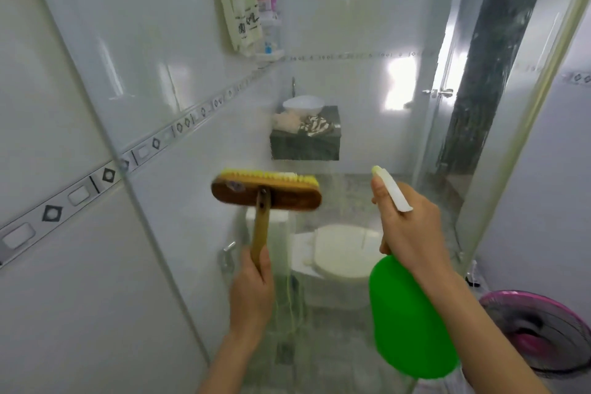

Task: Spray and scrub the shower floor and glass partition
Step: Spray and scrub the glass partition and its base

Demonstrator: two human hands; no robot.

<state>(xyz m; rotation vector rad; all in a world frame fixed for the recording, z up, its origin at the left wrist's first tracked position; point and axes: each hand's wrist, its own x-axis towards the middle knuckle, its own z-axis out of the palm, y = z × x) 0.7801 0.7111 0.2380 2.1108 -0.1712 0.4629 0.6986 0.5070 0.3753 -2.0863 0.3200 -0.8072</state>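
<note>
From the head camera, my left hand (252,291) was wrapped around the lower end of the pale wooden handle of a long scrub brush (267,193), fingers curled tight on the wood. The brush's brown wooden head sat crosswise at the top of the handle, raised in front of the clear glass partition (367,9), with its yellow bristles turned away from me toward the pane. I could not tell whether the bristles touched the glass, since the head was blurred.

My right hand (412,227) gripped the neck of a bright green plastic spray bottle (412,317), fingers closed around it just under the white spray head. The forefinger lay alongside that head. The pale nozzle tip pointed up and toward the glass, just right of the brush. The bottle's body hung below my wrist.

The grey speckled floor (332,339) showed low down between my forearms.

Through the pane I saw a white toilet (345,253) with its lid down. Above it was a dark green stone counter (303,147) carrying a white bowl basin (303,104), and a cream towel (238,0) hung on the tiled wall. A round pink plastic object (537,329) lay at the lower right.
</note>
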